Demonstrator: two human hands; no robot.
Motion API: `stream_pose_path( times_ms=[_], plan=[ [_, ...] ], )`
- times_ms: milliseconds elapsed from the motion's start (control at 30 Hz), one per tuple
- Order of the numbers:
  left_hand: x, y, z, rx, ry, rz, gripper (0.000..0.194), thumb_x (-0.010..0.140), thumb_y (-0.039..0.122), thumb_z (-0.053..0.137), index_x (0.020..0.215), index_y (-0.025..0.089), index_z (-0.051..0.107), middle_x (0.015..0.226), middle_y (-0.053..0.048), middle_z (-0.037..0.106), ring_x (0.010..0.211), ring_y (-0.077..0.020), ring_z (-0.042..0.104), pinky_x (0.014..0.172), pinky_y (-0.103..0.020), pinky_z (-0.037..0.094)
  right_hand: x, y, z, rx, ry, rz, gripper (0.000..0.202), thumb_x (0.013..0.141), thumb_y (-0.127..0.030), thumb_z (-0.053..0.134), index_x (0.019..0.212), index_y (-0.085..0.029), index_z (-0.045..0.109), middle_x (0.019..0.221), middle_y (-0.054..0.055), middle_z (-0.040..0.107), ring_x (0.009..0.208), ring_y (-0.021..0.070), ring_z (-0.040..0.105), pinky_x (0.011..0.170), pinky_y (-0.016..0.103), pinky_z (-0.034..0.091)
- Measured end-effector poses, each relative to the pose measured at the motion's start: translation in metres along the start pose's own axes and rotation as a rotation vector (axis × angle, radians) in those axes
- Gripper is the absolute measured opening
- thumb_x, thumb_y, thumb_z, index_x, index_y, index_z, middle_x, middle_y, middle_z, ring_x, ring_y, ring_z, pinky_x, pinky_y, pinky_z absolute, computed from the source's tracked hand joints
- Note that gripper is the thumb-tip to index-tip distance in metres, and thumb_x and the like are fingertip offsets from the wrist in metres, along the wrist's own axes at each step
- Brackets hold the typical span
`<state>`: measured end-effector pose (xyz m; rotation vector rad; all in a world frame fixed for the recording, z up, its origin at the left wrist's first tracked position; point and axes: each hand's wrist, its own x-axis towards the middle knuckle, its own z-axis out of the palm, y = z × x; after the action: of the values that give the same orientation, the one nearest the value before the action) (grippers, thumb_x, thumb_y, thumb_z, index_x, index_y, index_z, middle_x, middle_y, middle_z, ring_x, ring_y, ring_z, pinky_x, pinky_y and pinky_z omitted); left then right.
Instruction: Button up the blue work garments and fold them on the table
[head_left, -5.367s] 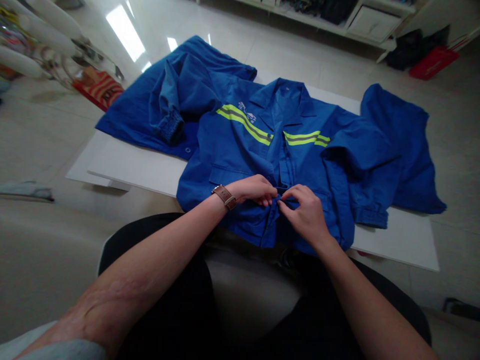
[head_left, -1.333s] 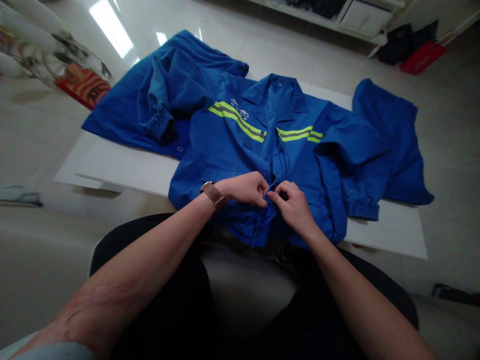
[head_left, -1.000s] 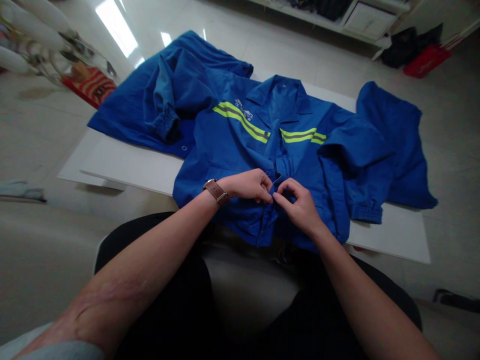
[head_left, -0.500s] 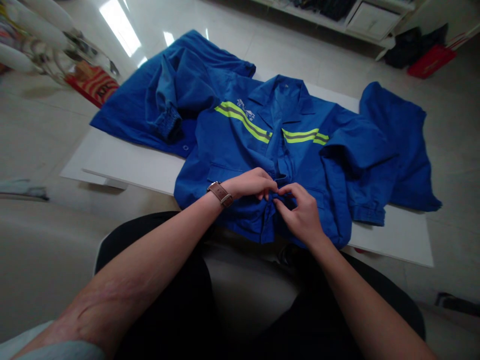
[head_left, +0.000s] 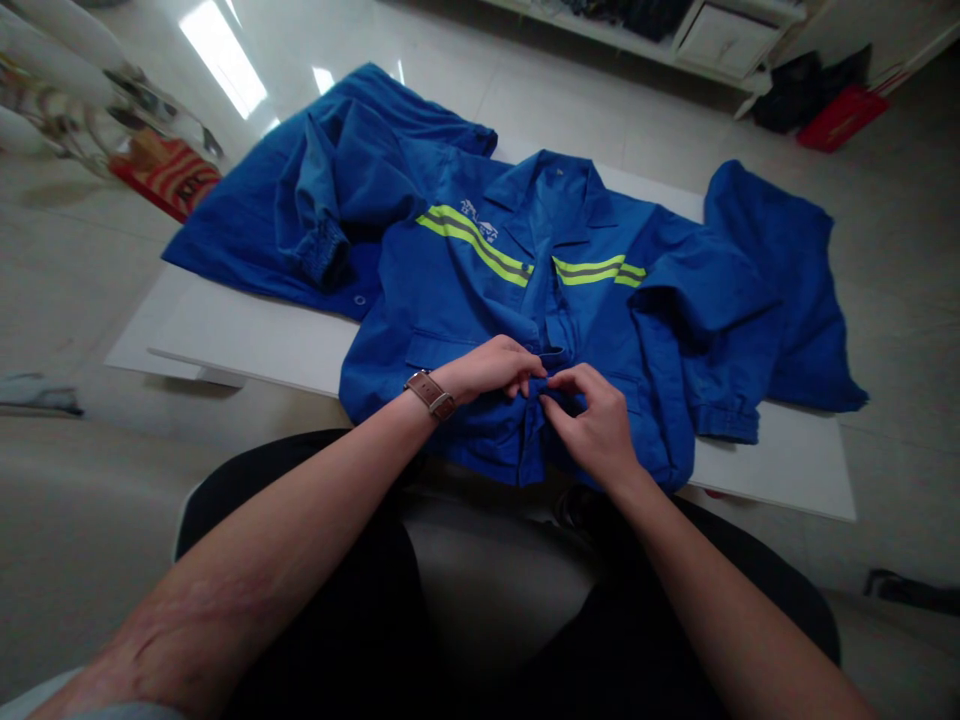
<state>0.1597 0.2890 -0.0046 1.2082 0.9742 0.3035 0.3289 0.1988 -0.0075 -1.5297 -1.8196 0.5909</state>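
A blue work jacket (head_left: 465, 300) with yellow-and-grey reflective stripes lies front up, its collar away from me and its sleeves out to the sides. My left hand (head_left: 501, 366), with a brown-strapped watch (head_left: 430, 394) on the wrist, pinches the jacket's front edge near the hem. Close beside it, my right hand (head_left: 596, 418) has thumb and fingers closed on the same front placket. The fingertips of both hands almost meet there. Any button between them is too small or hidden to make out.
Under the jacket is a low white table (head_left: 247, 335). More blue cloth (head_left: 787, 290) lies beneath the right sleeve, and another blue piece (head_left: 247, 210) under the left one. A red-striped bag (head_left: 169, 175), a red box (head_left: 841, 117) and a white shelf unit (head_left: 724, 42) stand beyond.
The view has shifted slightly, so the scene sits a little further left. The fingertips have moved slightly apart at the placket, and both hands still hold the jacket's front.
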Motion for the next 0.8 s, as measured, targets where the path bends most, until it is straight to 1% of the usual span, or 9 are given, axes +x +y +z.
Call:
stream_pose_path(
  times_ms=[133, 333, 433, 533, 600, 700, 733, 767, 800],
  plan=[
    [-0.001, 0.0, 0.003, -0.004, 0.036, 0.013, 0.034, 0.084, 0.022, 0.061, 0.051, 0.014, 0.06, 0.048, -0.001, 0.056, 0.044, -0.0072, 0.047, 0.05, -0.021, 0.037, -0.001, -0.001, 0.003, 0.027, 0.05, -0.041, 0.011, 0.085, -0.013, 0.063, 0.093, -0.022, 0.064, 0.091, 0.004, 0.067, 0.084, 0.0203, 0.063, 0.076, 0.033, 0.051],
    [-0.001, -0.004, 0.005, -0.002, 0.033, 0.035, 0.031, 0.084, 0.021, 0.059, 0.055, 0.014, 0.062, 0.051, 0.0, 0.058, 0.045, -0.0074, 0.048, 0.05, -0.02, 0.036, -0.002, -0.001, 0.008, 0.038, 0.058, -0.054, 0.015, 0.084, -0.009, 0.06, 0.088, -0.023, 0.061, 0.089, 0.003, 0.063, 0.086, 0.0199, 0.063, 0.076, 0.032, 0.05],
    [0.001, -0.005, 0.005, -0.001, 0.052, 0.026, 0.03, 0.084, 0.02, 0.059, 0.054, 0.014, 0.061, 0.051, 0.0, 0.058, 0.045, -0.0071, 0.047, 0.049, -0.02, 0.036, -0.003, 0.001, 0.011, -0.019, 0.054, -0.103, 0.014, 0.087, -0.009, 0.058, 0.088, -0.023, 0.06, 0.089, 0.004, 0.062, 0.089, 0.0213, 0.063, 0.08, 0.034, 0.05],
    [0.0, -0.002, 0.003, 0.01, 0.061, 0.02, 0.035, 0.086, 0.022, 0.059, 0.052, 0.015, 0.059, 0.049, 0.0, 0.056, 0.044, -0.0069, 0.045, 0.05, -0.021, 0.036, -0.003, 0.001, 0.009, -0.047, 0.036, -0.153, 0.013, 0.09, -0.011, 0.057, 0.09, -0.022, 0.063, 0.092, 0.005, 0.065, 0.091, 0.0217, 0.064, 0.083, 0.035, 0.05],
    [-0.002, 0.0, 0.001, 0.054, 0.003, 0.01, 0.038, 0.088, 0.025, 0.059, 0.051, 0.015, 0.059, 0.048, 0.0, 0.055, 0.044, -0.0072, 0.045, 0.051, -0.021, 0.037, -0.001, 0.001, 0.002, -0.007, -0.01, -0.162, 0.011, 0.089, -0.012, 0.059, 0.088, -0.022, 0.064, 0.089, 0.004, 0.065, 0.086, 0.0203, 0.065, 0.079, 0.033, 0.051],
    [-0.006, 0.001, -0.003, 0.162, -0.186, -0.041, 0.037, 0.087, 0.03, 0.064, 0.054, 0.015, 0.062, 0.053, -0.003, 0.063, 0.045, -0.0094, 0.051, 0.052, -0.023, 0.039, 0.006, 0.004, -0.013, 0.036, -0.005, -0.095, 0.008, 0.085, -0.014, 0.064, 0.086, -0.021, 0.064, 0.085, 0.001, 0.064, 0.071, 0.0163, 0.062, 0.068, 0.03, 0.051],
    [-0.007, -0.001, -0.003, 0.207, -0.247, -0.071, 0.035, 0.086, 0.031, 0.066, 0.055, 0.015, 0.063, 0.057, -0.004, 0.066, 0.047, -0.0105, 0.053, 0.052, -0.023, 0.04, 0.009, 0.006, -0.018, 0.023, 0.007, -0.064, 0.011, 0.084, -0.013, 0.064, 0.091, -0.021, 0.066, 0.089, 0.002, 0.066, 0.068, 0.0151, 0.061, 0.067, 0.029, 0.051],
    [-0.008, -0.003, -0.002, 0.262, -0.296, -0.105, 0.033, 0.085, 0.031, 0.068, 0.056, 0.015, 0.064, 0.06, -0.005, 0.069, 0.048, -0.0116, 0.056, 0.053, -0.024, 0.041, 0.011, 0.009, -0.022, 0.0, -0.003, -0.041, 0.02, 0.083, -0.012, 0.063, 0.101, -0.021, 0.067, 0.098, 0.003, 0.067, 0.068, 0.0141, 0.061, 0.068, 0.029, 0.052],
    [-0.007, -0.007, -0.001, 0.325, -0.33, -0.143, 0.033, 0.085, 0.031, 0.068, 0.057, 0.015, 0.064, 0.062, -0.006, 0.071, 0.049, -0.0124, 0.058, 0.054, -0.024, 0.042, 0.013, 0.013, -0.024, -0.029, -0.045, -0.029, 0.032, 0.084, -0.011, 0.062, 0.114, -0.021, 0.067, 0.111, 0.005, 0.068, 0.068, 0.0134, 0.062, 0.07, 0.03, 0.053]
  ],
)
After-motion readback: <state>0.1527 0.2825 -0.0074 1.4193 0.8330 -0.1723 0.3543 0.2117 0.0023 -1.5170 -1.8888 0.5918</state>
